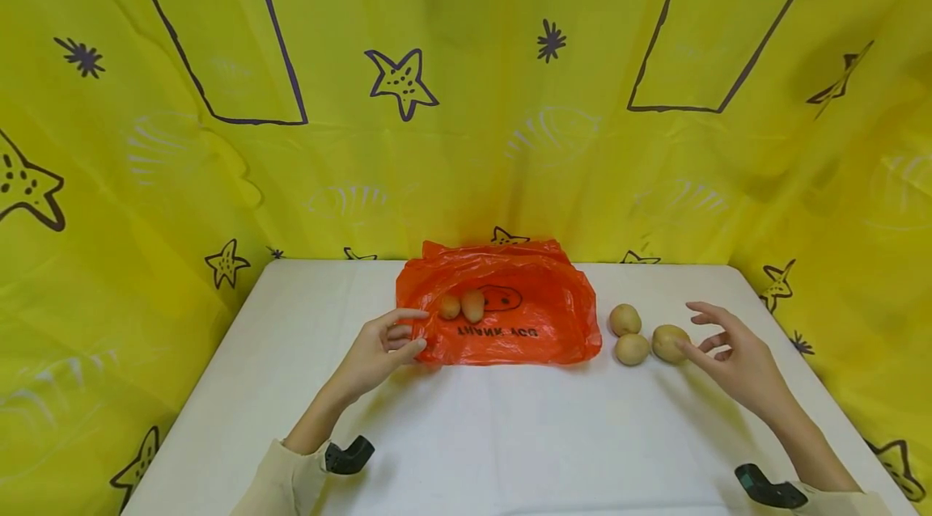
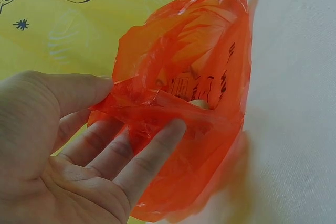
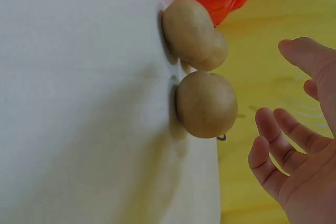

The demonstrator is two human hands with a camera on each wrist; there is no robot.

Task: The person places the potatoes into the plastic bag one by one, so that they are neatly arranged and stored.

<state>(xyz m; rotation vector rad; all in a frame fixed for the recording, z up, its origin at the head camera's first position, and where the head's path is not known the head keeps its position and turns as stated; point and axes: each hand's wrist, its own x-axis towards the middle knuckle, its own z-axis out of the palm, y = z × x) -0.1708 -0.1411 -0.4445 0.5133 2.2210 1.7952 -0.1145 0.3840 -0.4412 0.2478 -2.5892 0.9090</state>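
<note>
A red plastic bag (image 1: 553, 334) lies on the table with its mouth spread, and two potatoes (image 1: 472, 306) show inside. My left hand (image 1: 379, 350) is at the bag's left edge. In the left wrist view its thumb and fingers (image 2: 152, 156) hold the thin rim, and some fingertips are hidden by the film. Three tan potatoes (image 1: 632, 349) sit close together to the right of the bag. Above and beside the rightmost potato (image 3: 207, 104) is my right hand (image 1: 739, 362), fingers loosely bent and apart, holding nothing. The right wrist view shows a gap between hand and potato.
A white cloth (image 1: 466, 435) covers the table. Yellow patterned curtain (image 1: 466, 168) encloses the back and both sides, just behind the bag. Dark bands with small devices (image 1: 349, 455) are worn at both wrists.
</note>
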